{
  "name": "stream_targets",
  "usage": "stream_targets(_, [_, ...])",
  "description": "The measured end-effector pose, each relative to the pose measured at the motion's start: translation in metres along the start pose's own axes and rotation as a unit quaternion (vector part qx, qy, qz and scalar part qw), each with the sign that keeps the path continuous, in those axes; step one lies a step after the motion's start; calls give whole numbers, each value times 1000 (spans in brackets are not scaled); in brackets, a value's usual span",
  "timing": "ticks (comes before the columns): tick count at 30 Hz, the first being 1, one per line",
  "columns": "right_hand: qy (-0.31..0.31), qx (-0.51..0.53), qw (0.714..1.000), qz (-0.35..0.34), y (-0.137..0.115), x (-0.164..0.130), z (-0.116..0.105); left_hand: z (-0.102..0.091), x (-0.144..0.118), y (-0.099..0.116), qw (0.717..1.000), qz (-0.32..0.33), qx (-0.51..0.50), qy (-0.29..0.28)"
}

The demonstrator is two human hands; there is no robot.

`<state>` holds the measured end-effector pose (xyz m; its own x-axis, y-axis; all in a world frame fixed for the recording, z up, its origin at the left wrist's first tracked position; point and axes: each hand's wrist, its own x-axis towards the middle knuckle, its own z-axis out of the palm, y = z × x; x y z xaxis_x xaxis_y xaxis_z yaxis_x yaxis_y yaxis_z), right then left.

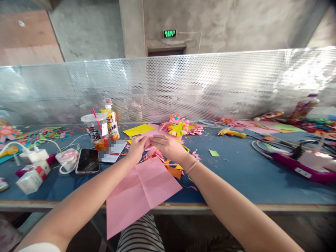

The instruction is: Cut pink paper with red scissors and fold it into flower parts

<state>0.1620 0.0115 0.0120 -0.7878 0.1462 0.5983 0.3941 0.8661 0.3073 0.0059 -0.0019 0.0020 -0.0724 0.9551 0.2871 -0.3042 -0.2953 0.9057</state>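
Observation:
Both hands meet over the middle of the table. My left hand (137, 147) is closed, its fingertips pinching a small piece of pink paper (147, 142). From the other side my right hand (169, 148) has its fingers pressed together on the same piece. Part of that paper is hidden by the fingers. Below them lies a larger creased pink sheet (144, 192), its near corner hanging past the table edge. Pink, yellow and orange paper scraps (174, 171) lie under and beside my right wrist. Behind the hands sit paper flowers (178, 127) and a yellow sheet (140, 130).
Left stand a phone (88, 161), chargers (67, 157), a plastic cup (95, 126) with a red straw and a drink bottle (112, 122). Right are a yellow glue gun (231, 133) and a purple power strip (301, 169) with cables. A perforated metal screen (225, 84) rises behind.

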Motion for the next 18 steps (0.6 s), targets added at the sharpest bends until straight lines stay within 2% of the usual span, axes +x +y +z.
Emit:
stream_targets(3, [30,43,999,10,-2,1,-1,-5,3,-2,999,32,3,-24])
stream_targets(7, [150,134,973,109,-4,4,-1,-7,4,-2,998,45,35,-14])
stream_targets(9, [186,167,956,154,-3,5,-1,-8,4,-3,998,46,41,-8])
stream_targets(14, [225,239,913,244,3,5,2,-9,6,-6,998,55,40,-6])
stream_targets(18, [239,319,865,303,5,7,6,-9,6,-7,997,61,46,-6])
